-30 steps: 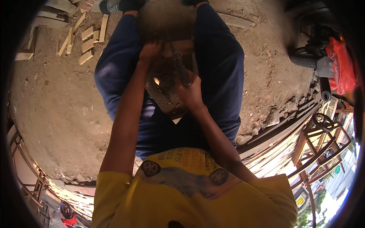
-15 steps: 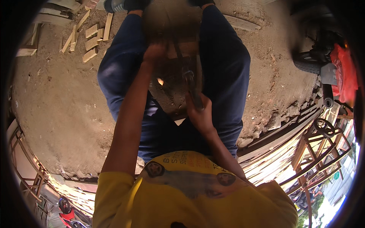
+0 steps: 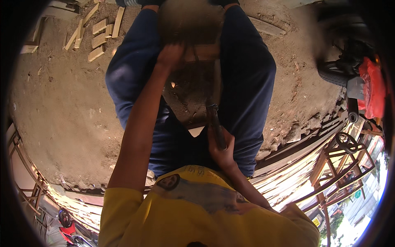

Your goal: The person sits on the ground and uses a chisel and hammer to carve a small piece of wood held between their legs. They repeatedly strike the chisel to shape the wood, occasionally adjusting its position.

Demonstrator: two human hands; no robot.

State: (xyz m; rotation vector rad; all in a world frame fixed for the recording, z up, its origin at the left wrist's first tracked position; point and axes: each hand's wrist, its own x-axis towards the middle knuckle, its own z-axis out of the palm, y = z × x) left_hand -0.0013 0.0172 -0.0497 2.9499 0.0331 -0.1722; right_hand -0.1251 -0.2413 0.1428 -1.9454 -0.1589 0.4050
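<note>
My right hand [image 3: 221,146] is wrapped round the dark, rod-like handle [image 3: 216,123] of what looks like a saw, low between my thighs. Its far part is thin, dark and blurred, so the blade does not show clearly. Farther off, my left hand [image 3: 170,55] is closed on the left end of a piece of wood [image 3: 201,52] that lies crosswise between my knees. The left fingers are partly blurred. In the shade under the wood, its support is hard to make out.
Several short cut wood pieces [image 3: 98,40] lie on the dirt floor at far left. A plank [image 3: 267,26] rests beyond my right knee. On the right are a red plastic bag [image 3: 372,88], a dark wheel [image 3: 331,72], stacked timber [image 3: 284,164] and a wooden frame [image 3: 333,168].
My right hand has drawn the saw back toward my body, and its handle now points more steeply. The left hand stays at the wood's left end. The view has shifted slightly.
</note>
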